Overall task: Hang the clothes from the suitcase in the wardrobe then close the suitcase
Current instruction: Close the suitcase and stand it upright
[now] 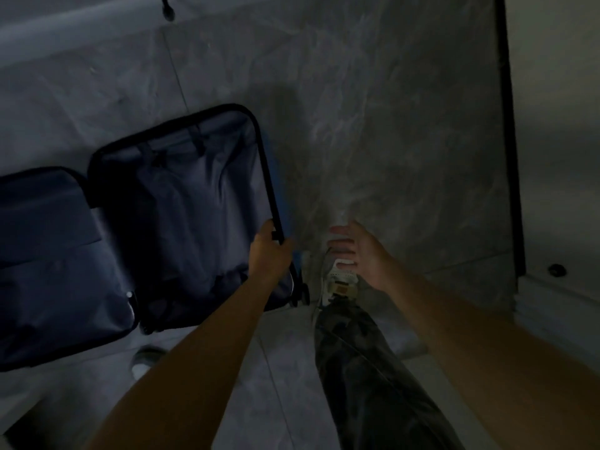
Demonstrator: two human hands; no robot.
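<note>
Dim grey marbled floor tiles [285,384] run under a trouser leg [367,368] and a white shoe [341,280], whose tongue label is too blurred to read. The right hand [360,254] hovers above the shoe, fingers spread. The left hand [269,251] grips the rim of the open, navy-lined suitcase [181,203], which lies on the floor at left.

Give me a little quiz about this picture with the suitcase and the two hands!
1. What does the left hand grip? A) a hanger B) the rim of the suitcase C) a cup
2. True or false: the suitcase is zipped shut.
3. Fill in: the right hand, fingers spread, holds ____.
Key: 1 B; 2 false, it lies open on the floor; 3 nothing.
</note>
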